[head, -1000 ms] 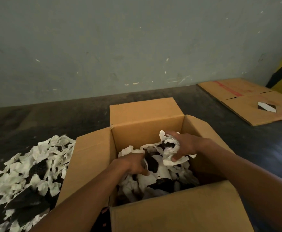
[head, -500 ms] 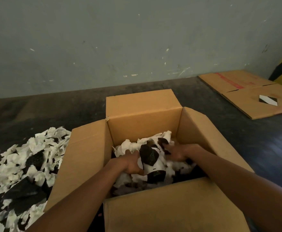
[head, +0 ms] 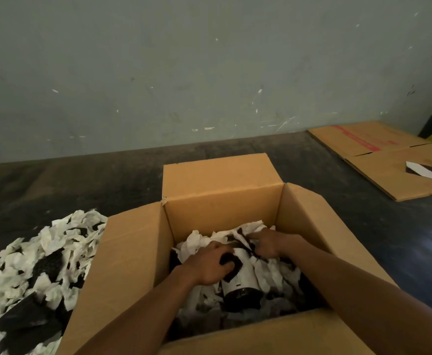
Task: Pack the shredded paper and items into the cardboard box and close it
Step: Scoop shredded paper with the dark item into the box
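Against a pale scuffed wall, the cardboard box [head: 132, 252] is standing open on the dark floor. Inside, the left hand [head: 207, 265] is curling around a black-and-white cylinder [head: 240, 280]; the right hand [head: 266, 243] is bunching shredded paper [head: 197, 242], soft and light. The cylinder probably feels stiff, best gripped around its body.

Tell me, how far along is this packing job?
Partly done. Some shredded paper already lies inside the cardboard box. Both hands are in it now: the left hand grips a white-and-black item, the right hand presses paper. A pile of paper waits outside, and the flaps stand open.
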The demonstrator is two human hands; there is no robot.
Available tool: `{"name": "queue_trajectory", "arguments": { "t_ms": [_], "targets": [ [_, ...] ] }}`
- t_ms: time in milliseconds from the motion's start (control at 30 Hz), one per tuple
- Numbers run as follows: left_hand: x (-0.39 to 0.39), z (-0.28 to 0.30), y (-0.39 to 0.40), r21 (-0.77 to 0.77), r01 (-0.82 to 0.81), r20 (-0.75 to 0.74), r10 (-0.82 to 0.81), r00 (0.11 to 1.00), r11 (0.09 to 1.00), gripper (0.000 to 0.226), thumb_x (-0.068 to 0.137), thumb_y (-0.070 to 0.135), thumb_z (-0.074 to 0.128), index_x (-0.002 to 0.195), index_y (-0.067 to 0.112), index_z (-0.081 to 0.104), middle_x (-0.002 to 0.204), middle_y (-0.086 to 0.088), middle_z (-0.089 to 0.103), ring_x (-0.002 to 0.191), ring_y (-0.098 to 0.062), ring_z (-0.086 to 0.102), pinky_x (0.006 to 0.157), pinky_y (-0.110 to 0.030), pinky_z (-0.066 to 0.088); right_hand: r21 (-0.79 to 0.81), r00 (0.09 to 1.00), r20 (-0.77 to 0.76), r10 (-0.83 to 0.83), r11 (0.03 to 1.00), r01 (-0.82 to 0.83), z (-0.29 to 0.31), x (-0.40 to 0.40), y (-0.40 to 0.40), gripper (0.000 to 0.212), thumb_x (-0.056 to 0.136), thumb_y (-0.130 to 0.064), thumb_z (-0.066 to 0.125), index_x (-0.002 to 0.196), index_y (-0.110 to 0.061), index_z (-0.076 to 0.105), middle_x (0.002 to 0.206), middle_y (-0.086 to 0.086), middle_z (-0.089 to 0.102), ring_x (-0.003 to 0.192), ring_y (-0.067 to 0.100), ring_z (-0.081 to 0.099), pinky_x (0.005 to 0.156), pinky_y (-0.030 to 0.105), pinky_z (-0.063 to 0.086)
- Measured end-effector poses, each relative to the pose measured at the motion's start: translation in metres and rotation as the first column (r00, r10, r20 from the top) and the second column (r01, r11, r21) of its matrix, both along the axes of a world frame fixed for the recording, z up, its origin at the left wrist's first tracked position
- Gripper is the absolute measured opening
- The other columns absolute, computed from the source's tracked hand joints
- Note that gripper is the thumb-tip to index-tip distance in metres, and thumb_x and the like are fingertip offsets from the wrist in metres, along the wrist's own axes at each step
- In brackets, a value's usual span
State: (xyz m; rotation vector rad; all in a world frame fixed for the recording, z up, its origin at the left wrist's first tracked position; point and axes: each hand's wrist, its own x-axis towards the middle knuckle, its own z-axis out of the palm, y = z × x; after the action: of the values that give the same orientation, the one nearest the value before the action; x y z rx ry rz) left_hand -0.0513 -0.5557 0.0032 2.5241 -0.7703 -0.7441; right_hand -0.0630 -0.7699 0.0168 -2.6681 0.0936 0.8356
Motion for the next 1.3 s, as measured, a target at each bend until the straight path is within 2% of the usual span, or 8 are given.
{"name": "queue_trajectory", "arguments": {
  "t_ms": [100, 267, 467, 633, 800, 933, 1167, 1300],
  "targets": [
    [0.011, -0.01, -0.003, 0.257, -0.056, 0.113, 0.028, 0.993, 0.965, 0.064, 0.092, 0.055, 0.037, 0.151, 0.038, 0.019, 0.158, -0.008, 0.027, 0.139, -0.039, 0.029, 0.109, -0.057, 0.032, -0.25, 0.999, 0.043, -0.01, 0.968, 0.02, -0.011, 0.008, -0.002, 0.058, 0.096, -0.032, 0.045, 0.149, -0.027, 0.023, 0.157, 0.016, 0.017, 0.139, 0.04, 0.025, 0.113, 0.051, 0.027],
    [0.028, 0.003, -0.004, 0.288, -0.251, 0.285, 0.168, 0.944, 0.924, 0.047, 0.096, 0.045, 0.044, 0.138, 0.026, 0.034, 0.145, -0.014, 0.03, 0.132, -0.045, 0.029, 0.105, -0.058, 0.033, -0.154, 0.906, 0.405, 0.12, 0.986, -0.062, 0.001, 0.02, -0.002, 0.045, 0.097, -0.036, 0.041, 0.14, -0.031, 0.034, 0.137, 0.013, 0.035, 0.124, 0.038, 0.039, 0.101, 0.05, 0.041],
    [0.028, -0.019, 0.002, 0.298, -0.209, 0.113, 0.184, 0.977, 0.931, 0.052, 0.097, 0.05, 0.041, 0.143, 0.026, 0.035, 0.151, -0.013, 0.031, 0.131, -0.041, 0.038, 0.106, -0.052, 0.038, -0.415, 0.932, -0.046, 0.359, 0.842, -0.345, -0.028, 0.005, -0.02, 0.066, 0.099, -0.037, 0.035, 0.15, -0.045, -0.007, 0.164, 0.003, -0.003, 0.147, 0.036, 0.009, 0.115, 0.055, 0.021],
    [0.032, -0.007, 0.0, 0.218, -0.337, 0.224, 0.289, 0.931, 0.916, 0.046, 0.098, 0.048, 0.035, 0.136, 0.023, 0.033, 0.149, -0.014, 0.03, 0.132, -0.043, 0.034, 0.107, -0.058, 0.033, -0.168, 0.973, 0.193, 0.125, 0.981, -0.092, -0.002, 0.014, -0.007, 0.062, 0.098, -0.044, 0.037, 0.151, -0.04, 0.005, 0.162, 0.005, 0.006, 0.144, 0.04, 0.014, 0.114, 0.057, 0.022],
    [0.014, -0.025, -0.009, 0.266, -0.183, 0.026, 0.182, 0.983, 0.947, 0.084, 0.079, 0.085, 0.013, 0.145, 0.049, -0.024, 0.163, -0.003, -0.02, 0.148, -0.043, -0.014, 0.115, -0.067, 0.001, -0.188, 0.989, -0.078, 0.127, 0.972, -0.139, -0.013, -0.004, 0.001, 0.075, 0.095, -0.059, 0.029, 0.148, -0.039, -0.021, 0.158, 0.006, -0.028, 0.145, 0.042, -0.015, 0.116, 0.062, 0.004],
    [0.002, -0.046, -0.02, 0.305, -0.075, -0.055, 0.096, 0.994, 0.949, 0.08, 0.07, 0.092, 0.004, 0.122, 0.055, -0.044, 0.163, -0.005, -0.022, 0.149, -0.04, -0.011, 0.116, -0.064, -0.002, -0.269, 0.921, -0.307, 0.238, 0.907, -0.324, -0.04, -0.025, 0.006, 0.081, 0.098, -0.054, 0.033, 0.149, -0.026, -0.023, 0.157, 0.007, -0.03, 0.145, 0.035, -0.023, 0.116, 0.056, -0.006],
    [0.002, -0.019, -0.018, 0.316, -0.088, -0.035, 0.105, 0.994, 0.945, 0.082, 0.084, 0.082, 0.017, 0.139, 0.046, -0.033, 0.159, -0.011, -0.03, 0.149, -0.035, -0.017, 0.117, -0.061, -0.008, -0.062, 0.962, -0.171, 0.212, 0.972, -0.225, 0.006, -0.009, 0.002, 0.081, 0.093, -0.033, 0.055, 0.154, -0.027, 0.002, 0.163, 0.008, 0.006, 0.147, 0.028, 0.013, 0.116, 0.04, 0.02],
    [-0.017, 0.004, -0.003, 0.386, -0.039, -0.062, 0.068, 0.996, 0.921, 0.091, 0.09, 0.073, 0.029, 0.143, 0.036, -0.036, 0.156, -0.01, -0.035, 0.146, -0.043, -0.02, 0.118, -0.061, -0.002, -0.167, 0.983, -0.073, 0.171, 0.969, -0.181, 0.035, -0.021, -0.002, 0.086, 0.094, -0.043, 0.053, 0.153, -0.034, -0.009, 0.161, 0.008, -0.017, 0.148, 0.035, 0.012, 0.116, 0.042, 0.026]
  ]
}}
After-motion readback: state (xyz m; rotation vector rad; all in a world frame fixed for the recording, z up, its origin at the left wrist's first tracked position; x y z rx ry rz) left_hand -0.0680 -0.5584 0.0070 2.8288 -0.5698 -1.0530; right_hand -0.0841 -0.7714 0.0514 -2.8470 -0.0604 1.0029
